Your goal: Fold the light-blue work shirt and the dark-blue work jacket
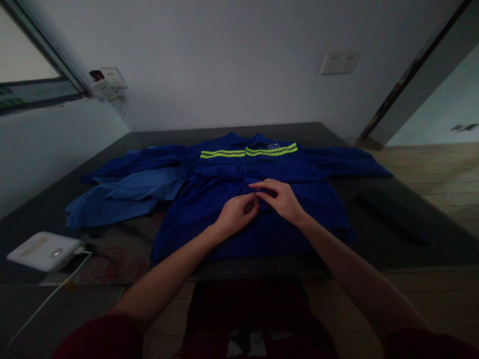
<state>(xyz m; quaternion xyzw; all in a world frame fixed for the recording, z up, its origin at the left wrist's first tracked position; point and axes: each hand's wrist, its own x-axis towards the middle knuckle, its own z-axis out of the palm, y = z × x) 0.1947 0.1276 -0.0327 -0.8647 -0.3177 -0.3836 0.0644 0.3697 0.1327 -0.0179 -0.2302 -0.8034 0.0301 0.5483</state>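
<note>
A dark blue work jacket (224, 229) with yellow-green reflective stripes across its chest lies spread on a dark table, collar at the far side and sleeves out to both sides. Over its lower front, near the middle line, my two hands meet. My left hand (239, 212) is closed, fingertips pinching the jacket's front. Close against it, my right hand (279, 197) has its thumb and fingers curled together at the same spot of cloth. The small detail between the fingertips is hidden. Lighter blue cloth (127, 197) lies by the jacket's left sleeve in view.
On the table's (377, 249) left front corner sits a white box-shaped device (45, 251) with a white cable (48, 299) hanging over the edge. A long black object (391, 214) lies to the right. Wall sockets (340, 63) are behind the table.
</note>
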